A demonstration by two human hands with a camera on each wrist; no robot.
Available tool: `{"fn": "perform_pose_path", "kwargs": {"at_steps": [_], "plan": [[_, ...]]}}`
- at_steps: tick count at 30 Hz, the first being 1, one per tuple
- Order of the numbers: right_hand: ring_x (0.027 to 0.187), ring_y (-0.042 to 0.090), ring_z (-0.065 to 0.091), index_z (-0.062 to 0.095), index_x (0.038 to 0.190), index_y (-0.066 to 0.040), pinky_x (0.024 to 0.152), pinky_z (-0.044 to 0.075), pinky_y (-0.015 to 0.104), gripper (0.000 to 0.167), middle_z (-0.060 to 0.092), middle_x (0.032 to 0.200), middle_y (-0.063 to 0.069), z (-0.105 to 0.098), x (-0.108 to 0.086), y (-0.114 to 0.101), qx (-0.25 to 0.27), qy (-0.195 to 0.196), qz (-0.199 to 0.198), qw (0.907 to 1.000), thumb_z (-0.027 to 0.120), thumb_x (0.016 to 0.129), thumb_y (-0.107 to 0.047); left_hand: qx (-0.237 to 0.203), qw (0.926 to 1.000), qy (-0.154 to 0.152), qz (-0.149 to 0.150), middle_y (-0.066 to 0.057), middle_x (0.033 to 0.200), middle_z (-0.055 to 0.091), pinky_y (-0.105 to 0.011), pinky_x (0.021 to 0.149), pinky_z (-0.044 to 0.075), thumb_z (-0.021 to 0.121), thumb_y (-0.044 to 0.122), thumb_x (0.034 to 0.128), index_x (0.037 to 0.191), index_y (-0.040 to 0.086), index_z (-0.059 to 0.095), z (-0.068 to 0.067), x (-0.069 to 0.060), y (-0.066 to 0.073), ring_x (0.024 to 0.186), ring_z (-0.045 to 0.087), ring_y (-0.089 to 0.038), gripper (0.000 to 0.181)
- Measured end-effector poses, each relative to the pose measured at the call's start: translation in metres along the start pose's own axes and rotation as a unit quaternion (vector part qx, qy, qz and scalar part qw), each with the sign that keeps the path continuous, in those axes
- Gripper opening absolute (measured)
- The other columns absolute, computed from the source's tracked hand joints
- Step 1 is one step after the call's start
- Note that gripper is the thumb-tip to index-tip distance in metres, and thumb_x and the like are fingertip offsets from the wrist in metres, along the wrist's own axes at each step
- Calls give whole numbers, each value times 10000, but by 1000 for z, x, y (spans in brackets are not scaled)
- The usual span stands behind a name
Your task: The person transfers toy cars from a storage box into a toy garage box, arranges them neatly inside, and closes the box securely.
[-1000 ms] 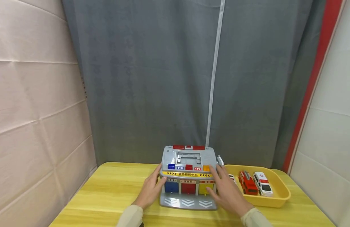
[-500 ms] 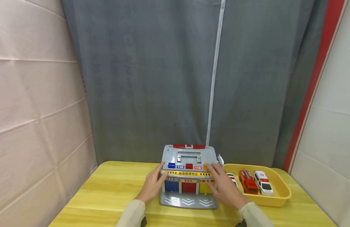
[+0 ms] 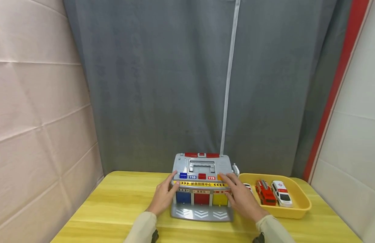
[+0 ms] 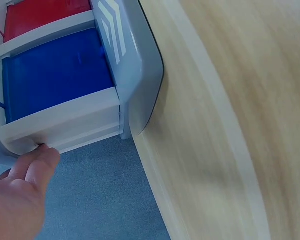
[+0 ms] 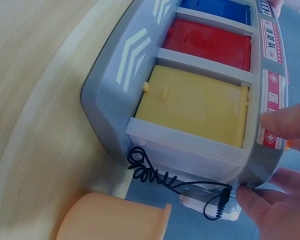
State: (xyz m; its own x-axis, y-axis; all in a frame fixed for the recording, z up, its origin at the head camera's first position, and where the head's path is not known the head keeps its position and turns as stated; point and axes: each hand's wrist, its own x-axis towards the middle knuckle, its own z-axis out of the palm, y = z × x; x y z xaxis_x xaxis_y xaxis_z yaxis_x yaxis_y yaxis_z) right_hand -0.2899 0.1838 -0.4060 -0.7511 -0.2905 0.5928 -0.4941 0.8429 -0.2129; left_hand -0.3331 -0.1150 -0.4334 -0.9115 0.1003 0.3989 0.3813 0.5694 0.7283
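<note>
Fingers point(image 4: 42, 167) of the left hand point(image 3: 161, 196) bend against the side of the toy garage point(image 3: 202, 191), thumb on the front edge of the roof, and from my screen that's a two-sided hold, because the right hand point(image 3: 243, 199) clasps the opposite corner! I check the right wrist view: thumb on the sticker strip, other fingers curled in at the roof's corner. And the garage itself? Upright on the wooden table point(image 3: 123, 195), front facing the person, between the two hands. Three doors across the front, all closed: blue point(image 3: 183, 197), red point(image 3: 201, 198), yellow point(image 3: 219, 199). Up top I see the carry handle point(image 3: 202, 167) lying flat, and on the right flank a white handset point(image 3: 235, 169) with a coiled black cord point(image 5: 147, 172). Just beside it sits the yellow tray point(image 3: 300, 213), and what a line-up: red fire truck point(image 3: 265, 193), white ambulance point(image 3: 282, 194) right next to it, and another vehicle point(image 3: 248, 186), partly hidden behind the right hand. Behind it all, I've got grey curtain point(image 3: 157, 87).
</note>
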Motion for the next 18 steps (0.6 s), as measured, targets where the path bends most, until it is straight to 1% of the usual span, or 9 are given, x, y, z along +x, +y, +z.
{"fn": "perform_pose_path", "kwargs": {"at_steps": [3, 7, 12, 18], "plan": [[1101, 223, 625, 535, 1448, -151, 919, 585, 451, 633, 563, 1324, 71, 2, 0, 0, 80, 14, -13, 10000, 759, 864, -53, -5, 10000, 52, -58, -159, 1375, 635, -495, 1014, 556, 523, 434, 1030, 1474, 242, 502, -1, -1, -1, 1173, 660, -308, 484], [1127, 213, 587, 548, 1439, -157, 955, 568, 461, 629, 566, 1298, 60, 4, 0, 2, 166, 117, -51, 9998, 764, 860, -43, 73, 9999, 68, -60, -151, 1343, 651, -484, 1002, 565, 524, 424, 1032, 1455, 243, 516, -1, -1, 0, 1164, 661, -303, 460], [1181, 265, 541, 565, 1426, -158, 969, 543, 502, 619, 567, 1293, 82, 4, -1, 4, 247, 201, -152, 9994, 774, 853, -50, 197, 9997, 129, 5, -149, 1365, 643, -483, 1004, 564, 526, 389, 1037, 1447, 230, 521, -1, -2, 3, 1202, 652, -318, 440], [1199, 319, 520, 571, 1418, -143, 965, 539, 530, 591, 559, 1304, 122, 4, -2, 7, 329, 180, -228, 9990, 759, 865, -51, 270, 9995, 170, 75, -143, 1333, 661, -475, 988, 574, 529, 383, 1034, 1439, 209, 528, 1, -3, 5, 1175, 662, -301, 440]]}}
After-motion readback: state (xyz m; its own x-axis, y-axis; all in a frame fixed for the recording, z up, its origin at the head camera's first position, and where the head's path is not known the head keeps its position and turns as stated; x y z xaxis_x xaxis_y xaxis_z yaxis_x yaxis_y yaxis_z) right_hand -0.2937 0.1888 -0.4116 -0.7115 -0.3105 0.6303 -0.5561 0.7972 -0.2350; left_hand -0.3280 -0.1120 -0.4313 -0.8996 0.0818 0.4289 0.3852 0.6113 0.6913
